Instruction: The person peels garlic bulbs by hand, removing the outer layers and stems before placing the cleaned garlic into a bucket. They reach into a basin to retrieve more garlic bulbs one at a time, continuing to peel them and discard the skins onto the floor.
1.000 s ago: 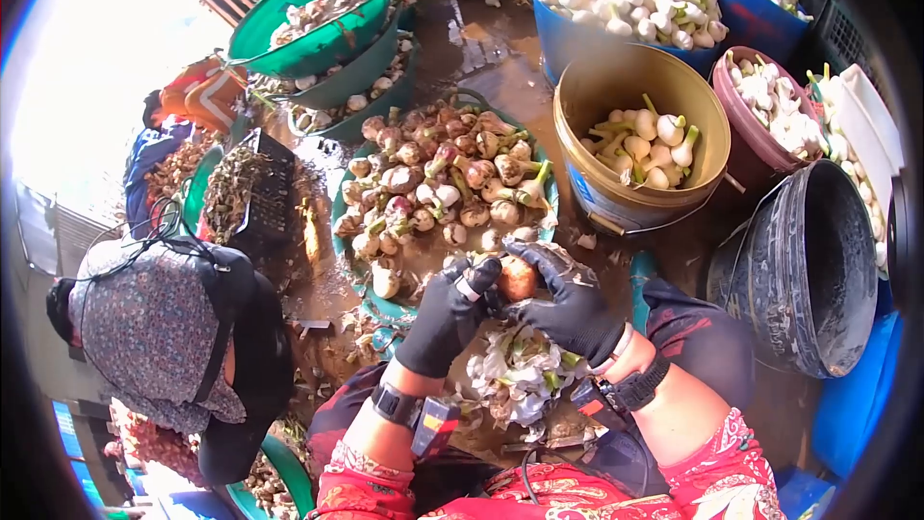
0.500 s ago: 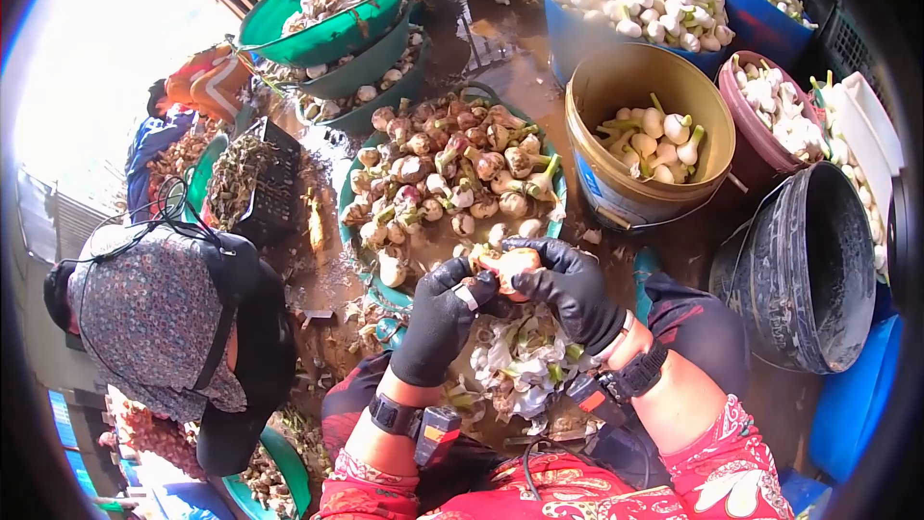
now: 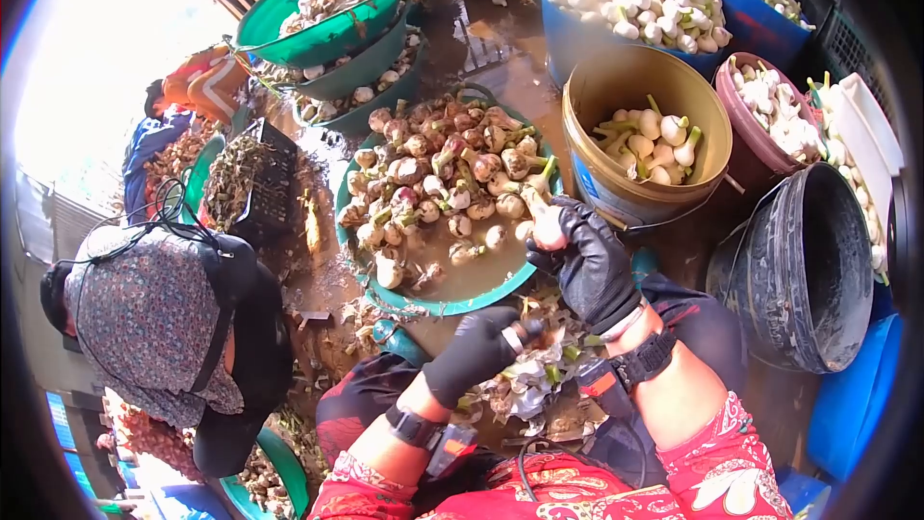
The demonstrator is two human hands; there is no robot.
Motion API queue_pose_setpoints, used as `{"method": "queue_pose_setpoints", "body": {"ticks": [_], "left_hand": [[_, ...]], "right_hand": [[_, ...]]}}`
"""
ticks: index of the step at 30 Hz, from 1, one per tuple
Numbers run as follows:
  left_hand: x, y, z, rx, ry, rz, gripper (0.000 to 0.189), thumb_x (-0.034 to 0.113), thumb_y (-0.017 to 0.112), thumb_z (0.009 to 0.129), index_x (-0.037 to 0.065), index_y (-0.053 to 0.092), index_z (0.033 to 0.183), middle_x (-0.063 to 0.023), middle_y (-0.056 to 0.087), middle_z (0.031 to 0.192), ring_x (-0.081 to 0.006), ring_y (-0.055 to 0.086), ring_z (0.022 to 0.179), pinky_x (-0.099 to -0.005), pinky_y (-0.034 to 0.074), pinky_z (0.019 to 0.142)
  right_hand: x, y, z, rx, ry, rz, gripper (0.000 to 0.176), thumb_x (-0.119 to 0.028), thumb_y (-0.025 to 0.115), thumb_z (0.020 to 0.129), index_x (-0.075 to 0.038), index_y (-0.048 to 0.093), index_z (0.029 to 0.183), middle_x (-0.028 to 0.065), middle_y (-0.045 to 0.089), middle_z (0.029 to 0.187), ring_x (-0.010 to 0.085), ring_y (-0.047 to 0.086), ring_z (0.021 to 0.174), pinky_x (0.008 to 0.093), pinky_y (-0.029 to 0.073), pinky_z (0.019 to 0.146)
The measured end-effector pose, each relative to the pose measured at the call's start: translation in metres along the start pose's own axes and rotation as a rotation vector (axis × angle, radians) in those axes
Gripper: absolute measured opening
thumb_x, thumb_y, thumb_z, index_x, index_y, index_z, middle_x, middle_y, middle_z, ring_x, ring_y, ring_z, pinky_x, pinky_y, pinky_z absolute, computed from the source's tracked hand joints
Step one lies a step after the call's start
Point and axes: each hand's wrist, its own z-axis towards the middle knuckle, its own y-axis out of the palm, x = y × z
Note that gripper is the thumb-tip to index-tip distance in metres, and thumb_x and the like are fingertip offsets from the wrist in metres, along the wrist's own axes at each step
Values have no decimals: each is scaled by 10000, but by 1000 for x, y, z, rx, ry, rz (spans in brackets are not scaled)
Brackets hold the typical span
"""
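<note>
While the gloved right hand is raised with wrist bent, fingers closed round a pale bulb above the green basin's near rim, the left hand sits low over the peel pile. Left fingers curled shut; contents not discernible.

The black-gloved right hand grips a pale peeled bulb above the rim of the round green plastic basin, near the yellow plastic bucket, while the black-gloved left hand rests on the heap of whitish peelings.
</note>
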Motion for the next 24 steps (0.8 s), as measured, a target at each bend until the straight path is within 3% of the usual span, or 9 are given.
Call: {"method": "queue_pose_setpoints", "body": {"ticks": [2,5,8,10,12,16,18,20,24], "left_hand": [[-9,1,0,4,71,335,142,129,651,862,-7,648,900,-73,633,747,-127,586,690,-299,457,622],[1,-25,5,245,-151,-252,124,109,593,886,11,668,904,-42,651,772,-120,592,735,-282,473,664],[33,-46,13,404,-159,-1035,213,113,567,880,-13,590,1051,-40,633,823,-133,611,738,-277,506,723],[30,-50,14,365,-133,-1036,228,137,574,882,-12,574,1055,-43,625,837,-137,611,742,-287,510,727],[28,-50,14,321,-107,-1041,246,161,580,885,-11,557,1059,-46,617,852,-141,611,746,-297,514,731],[28,-43,15,250,-147,-1041,208,212,598,893,20,556,964,-22,571,842,-130,593,736,-274,503,734],[23,-42,15,284,-82,-941,196,216,594,898,32,553,954,-15,561,831,-126,589,716,-273,507,715],[33,-44,13,293,-72,-953,206,233,586,906,37,553,957,-15,565,844,-122,591,716,-274,512,717],[34,-45,13,286,-123,-978,223,206,607,896,6,566,987,-41,600,855,-144,618,763,-289,521,717]], "right_hand": [[-3,-8,3,-136,120,83,315,-198,512,937,-27,514,1202,86,602,1031,180,610,888,341,528,801],[-6,-1,-6,-180,191,-7,334,-166,529,912,-20,512,1212,88,596,1048,184,611,908,347,524,818],[-13,14,-15,-214,231,-53,316,-96,575,875,-13,526,1176,70,595,986,184,615,872,329,528,796],[-10,13,-14,-209,239,-147,347,-86,590,868,-13,517,1199,71,596,1039,162,608,906,312,516,818],[-6,12,-16,-279,33,-568,393,-78,622,852,-3,502,1219,81,585,1096,138,585,971,291,502,847],[2,9,-19,-303,207,-278,495,-63,692,804,0,486,1250,71,576,1133,135,551,1030,285,481,877],[14,8,-15,-331,5,-432,531,-24,725,759,1,501,1240,73,574,1143,148,554,1037,295,479,895],[14,4,-11,-349,-413,-893,556,9,747,717,11,519,1223,87,571,1149,165,549,1063,313,476,920],[15,8,-17,-286,-262,-659,565,5,750,710,24,523,1227,94,573,1148,164,557,1049,309,479,915]]}}
